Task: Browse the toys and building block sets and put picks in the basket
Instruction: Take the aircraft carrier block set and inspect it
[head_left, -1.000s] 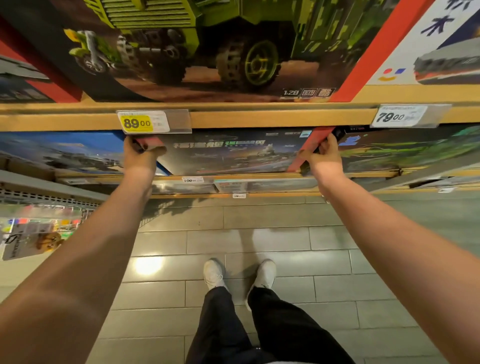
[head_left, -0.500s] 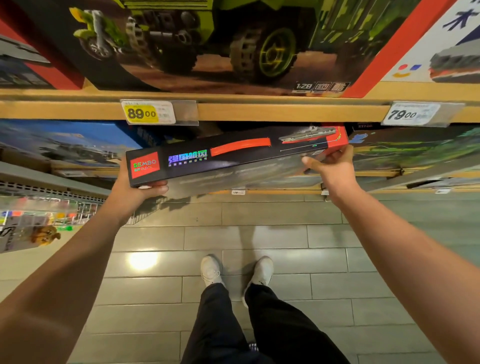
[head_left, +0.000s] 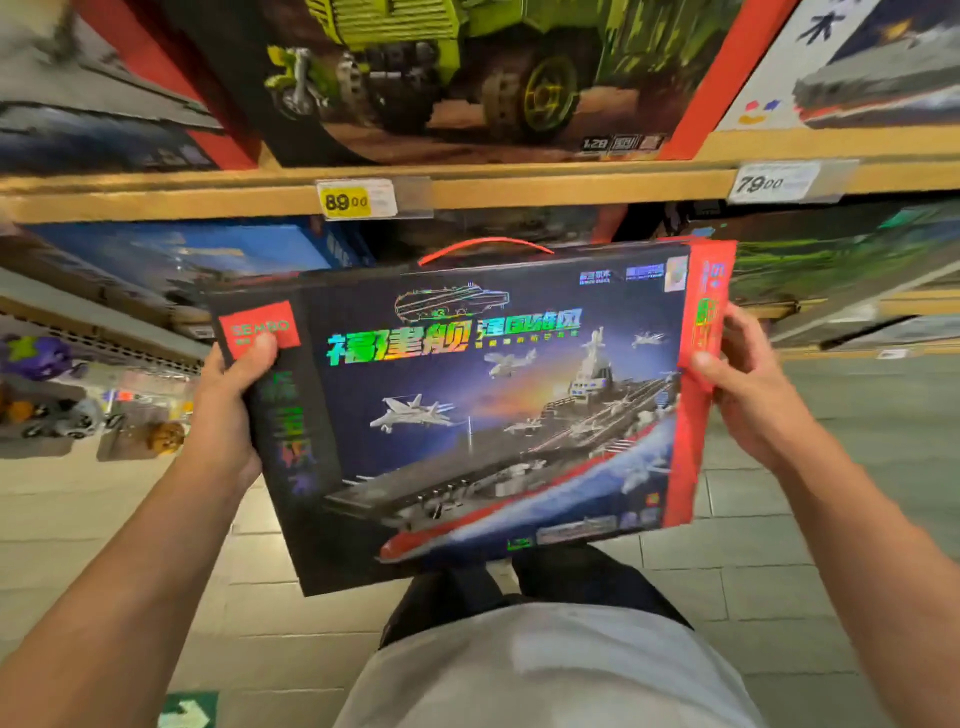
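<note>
With our left hand (head_left: 228, 415) and right hand (head_left: 737, 389) each clamped on an end of the flat dark-blue cardboard aircraft-carrier block set box (head_left: 483, 415), we should keep it level, facing us, while judging it.

left hand (head_left: 228, 410), right hand (head_left: 745, 384), fingers curled

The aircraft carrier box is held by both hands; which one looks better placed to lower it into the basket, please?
Probably the left hand: it wraps the aircraft carrier box along its side, while the right hand only pinches the red edge. No basket is visible.
</note>
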